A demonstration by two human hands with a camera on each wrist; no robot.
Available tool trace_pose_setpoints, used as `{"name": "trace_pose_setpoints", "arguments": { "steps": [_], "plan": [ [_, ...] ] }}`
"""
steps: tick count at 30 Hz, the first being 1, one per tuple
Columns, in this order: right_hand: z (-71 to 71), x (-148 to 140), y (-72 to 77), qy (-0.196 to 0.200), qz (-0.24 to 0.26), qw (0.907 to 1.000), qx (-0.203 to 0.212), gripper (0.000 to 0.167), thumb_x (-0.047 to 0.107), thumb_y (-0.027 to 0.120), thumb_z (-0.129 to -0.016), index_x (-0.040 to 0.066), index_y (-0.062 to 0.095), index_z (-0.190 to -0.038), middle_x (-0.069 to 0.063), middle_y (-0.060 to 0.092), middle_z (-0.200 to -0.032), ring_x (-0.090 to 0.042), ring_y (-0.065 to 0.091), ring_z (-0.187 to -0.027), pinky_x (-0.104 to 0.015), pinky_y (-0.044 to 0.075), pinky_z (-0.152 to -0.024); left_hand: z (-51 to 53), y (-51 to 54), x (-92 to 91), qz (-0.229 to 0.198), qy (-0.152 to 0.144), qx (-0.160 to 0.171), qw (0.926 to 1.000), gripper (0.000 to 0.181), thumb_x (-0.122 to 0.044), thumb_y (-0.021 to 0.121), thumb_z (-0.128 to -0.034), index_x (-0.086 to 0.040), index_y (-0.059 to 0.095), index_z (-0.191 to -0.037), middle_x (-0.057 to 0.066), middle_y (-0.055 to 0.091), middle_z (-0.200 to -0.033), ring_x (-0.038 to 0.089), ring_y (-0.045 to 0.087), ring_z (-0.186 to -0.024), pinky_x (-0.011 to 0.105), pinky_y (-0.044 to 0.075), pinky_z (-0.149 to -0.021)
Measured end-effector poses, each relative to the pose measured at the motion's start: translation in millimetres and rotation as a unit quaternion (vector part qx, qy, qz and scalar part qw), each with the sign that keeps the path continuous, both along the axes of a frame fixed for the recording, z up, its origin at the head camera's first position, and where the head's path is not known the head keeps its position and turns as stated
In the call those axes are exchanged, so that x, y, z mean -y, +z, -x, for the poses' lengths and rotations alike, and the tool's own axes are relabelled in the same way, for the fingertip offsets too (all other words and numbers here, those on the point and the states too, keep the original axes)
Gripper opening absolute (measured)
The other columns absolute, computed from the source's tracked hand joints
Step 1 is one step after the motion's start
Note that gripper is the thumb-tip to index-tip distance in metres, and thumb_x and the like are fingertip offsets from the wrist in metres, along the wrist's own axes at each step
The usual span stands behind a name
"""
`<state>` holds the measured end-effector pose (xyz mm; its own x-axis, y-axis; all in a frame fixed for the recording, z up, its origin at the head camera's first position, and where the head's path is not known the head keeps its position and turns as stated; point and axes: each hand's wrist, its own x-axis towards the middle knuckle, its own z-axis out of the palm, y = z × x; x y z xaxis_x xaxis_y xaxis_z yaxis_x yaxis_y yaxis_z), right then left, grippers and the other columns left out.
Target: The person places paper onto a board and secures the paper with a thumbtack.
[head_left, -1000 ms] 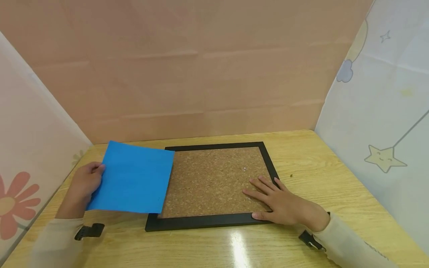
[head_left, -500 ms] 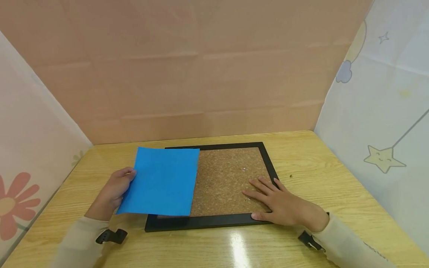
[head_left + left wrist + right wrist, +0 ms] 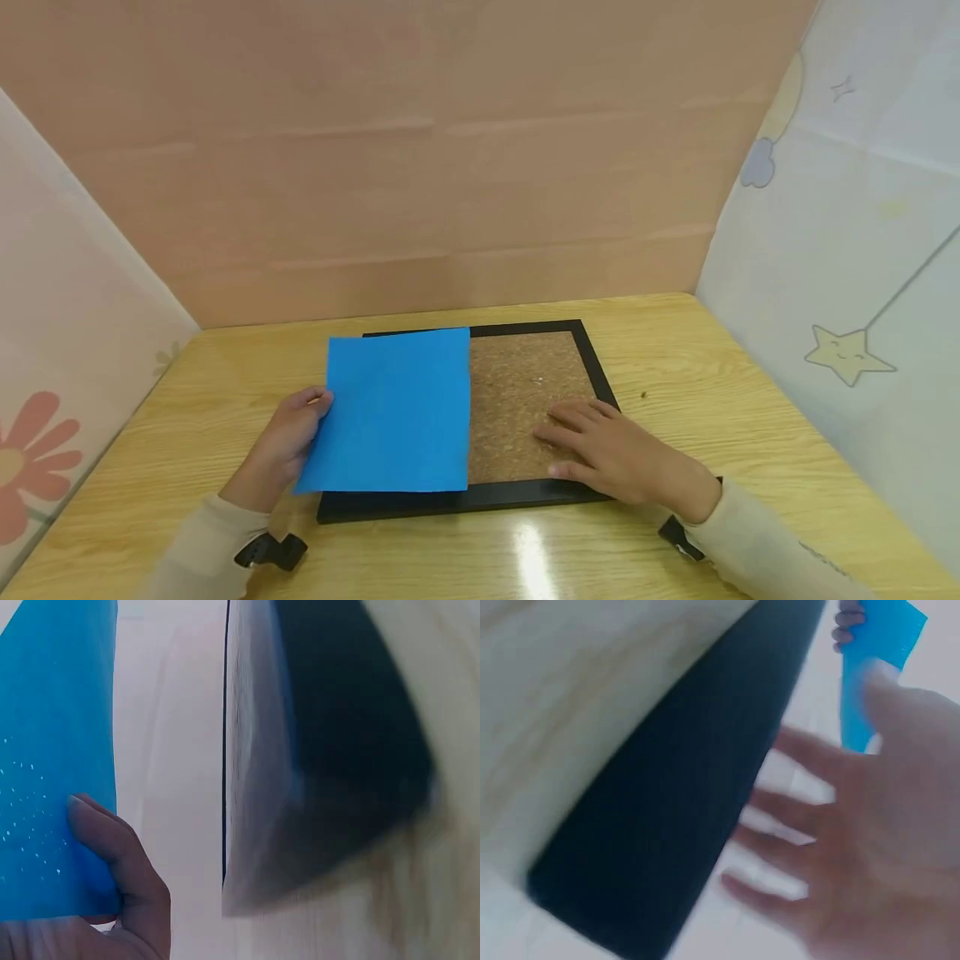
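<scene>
My left hand (image 3: 288, 442) pinches the left edge of a blue sheet of paper (image 3: 397, 412), which hangs over the left half of a black-framed cork board (image 3: 510, 400). In the left wrist view the thumb (image 3: 112, 840) presses on the sheet's face, and small white flecks show on the blue paper (image 3: 45, 765). The right hand (image 3: 622, 454), fingers spread and loosely bent, is over the board's lower right corner and holds nothing. In the right wrist view that hand (image 3: 855, 832) is beside the black frame (image 3: 660, 787); whether the fingertips touch the cork, I cannot tell.
The board lies on a light wood table (image 3: 720, 400). A plain peach backdrop (image 3: 450, 167) stands behind it, with a patterned white panel (image 3: 847, 250) at the right and another panel (image 3: 67, 292) at the left. A small dark speck (image 3: 643, 394) lies right of the board.
My left hand has carried the blue sheet rightward over the board and turned it a little more upright. The right hand, flat on the board before, now has its fingers drawn in slightly.
</scene>
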<state>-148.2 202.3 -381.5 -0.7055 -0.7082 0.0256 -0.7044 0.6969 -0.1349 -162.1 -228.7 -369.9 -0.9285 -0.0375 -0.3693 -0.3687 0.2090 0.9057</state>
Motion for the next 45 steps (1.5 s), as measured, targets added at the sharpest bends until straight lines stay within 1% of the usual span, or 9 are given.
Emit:
{"name": "trace_pose_setpoints", "arguments": {
  "steps": [3,6,12,17,21,27,34,38,45],
  "plan": [
    [-1.1,16,5.8,0.01,0.043,0.9986,-0.03,0.046,0.055,0.044,-0.102,0.027,0.063,-0.133,0.007,0.065,-0.132,-0.017,0.061,-0.124,-0.048,0.045,-0.107,-6.1,0.5,-8.0,-0.015,-0.006,0.007,0.9998,0.043,-0.029,0.032,-0.1105,-0.001,0.04,-0.142,0.014,0.036,-0.138,0.033,0.035,-0.125,0.043,0.037,-0.099],
    [-4.9,33,13.9,-0.005,0.111,0.9933,0.032,0.038,0.052,0.045,-0.103,0.028,0.071,-0.118,0.015,0.071,-0.111,-0.006,0.068,-0.101,-0.035,0.055,-0.088,-12.0,3.0,-16.9,-0.029,-0.009,0.009,0.9995,0.045,-0.03,0.033,-0.1103,-0.002,0.038,-0.146,0.016,0.034,-0.145,0.034,0.035,-0.128,0.048,0.038,-0.102],
    [-6.7,53,24.1,-0.039,0.261,0.9457,0.189,0.034,0.039,0.047,-0.106,0.024,0.071,-0.087,0.008,0.064,-0.069,-0.004,0.053,-0.06,-0.022,0.044,-0.059,-17.9,8.3,-31.0,-0.044,-0.013,-0.006,0.9989,0.047,-0.028,0.032,-0.1107,-0.001,0.035,-0.148,0.017,0.033,-0.149,0.033,0.035,-0.13,0.051,0.038,-0.106],
    [-7.4,59,19.3,-0.053,0.276,0.933,0.224,0.037,0.043,0.053,-0.103,0.022,0.067,-0.076,0.005,0.061,-0.064,-0.004,0.055,-0.059,-0.022,0.043,-0.056,-20.1,10.5,-36.4,-0.042,-0.016,-0.018,0.9988,0.045,-0.028,0.033,-0.1107,0.0,0.038,-0.145,0.014,0.039,-0.14,0.028,0.039,-0.124,0.037,0.04,-0.097],
    [-6.4,60,13.0,-0.048,0.283,0.9236,0.255,0.035,0.044,0.054,-0.102,0.021,0.069,-0.079,0.0,0.072,-0.079,-0.013,0.069,-0.076,-0.025,0.052,-0.067,-20.7,9.8,-38.1,-0.044,-0.015,-0.024,0.9986,0.044,-0.028,0.032,-0.1108,0.0,0.04,-0.143,0.012,0.043,-0.134,0.026,0.042,-0.12,0.033,0.042,-0.093],
    [-3.1,57,10.0,-0.036,0.333,0.8967,0.29,0.038,0.032,0.054,-0.104,0.007,0.062,-0.077,-0.012,0.064,-0.071,-0.02,0.068,-0.072,-0.025,0.058,-0.075,-20.6,5.6,-39.8,-0.044,-0.012,-0.033,0.9984,0.046,-0.034,0.034,-0.1103,-0.003,0.042,-0.143,0.011,0.044,-0.138,0.024,0.043,-0.121,0.031,0.043,-0.093],
    [8.1,46,11.4,-0.068,0.323,0.9104,0.249,0.037,0.03,0.048,-0.107,0.005,0.055,-0.081,-0.011,0.053,-0.069,-0.007,0.04,-0.057,-0.024,0.04,-0.057,-18.6,2.1,-44.8,-0.02,-0.033,-0.044,0.9983,0.04,-0.03,0.04,-0.1091,-0.003,0.046,-0.137,0.01,0.058,-0.126,0.019,0.056,-0.108,0.032,0.048,-0.092],
    [16.0,35,10.5,-0.103,0.322,0.9071,0.251,0.037,0.033,0.047,-0.107,0.005,0.053,-0.083,-0.008,0.059,-0.077,-0.012,0.052,-0.066,-0.026,0.046,-0.063,-16.6,-3.6,-50.5,-0.01,-0.085,-0.059,0.9946,0.039,-0.019,0.046,-0.1071,0.003,0.043,-0.139,0.017,0.061,-0.129,0.019,0.061,-0.109,0.033,0.051,-0.094],
    [28.1,17,0.9,-0.145,0.305,0.9061,0.254,0.039,0.035,0.047,-0.106,0.007,0.056,-0.081,-0.005,0.063,-0.077,-0.015,0.06,-0.07,-0.029,0.048,-0.064,-15.7,-15.3,-63.2,0.0,-0.123,-0.057,0.9908,0.032,-0.017,0.052,-0.1046,0.009,0.057,-0.124,0.006,0.066,-0.09,0.015,0.064,-0.074,0.031,0.058,-0.07]
  ]
}}
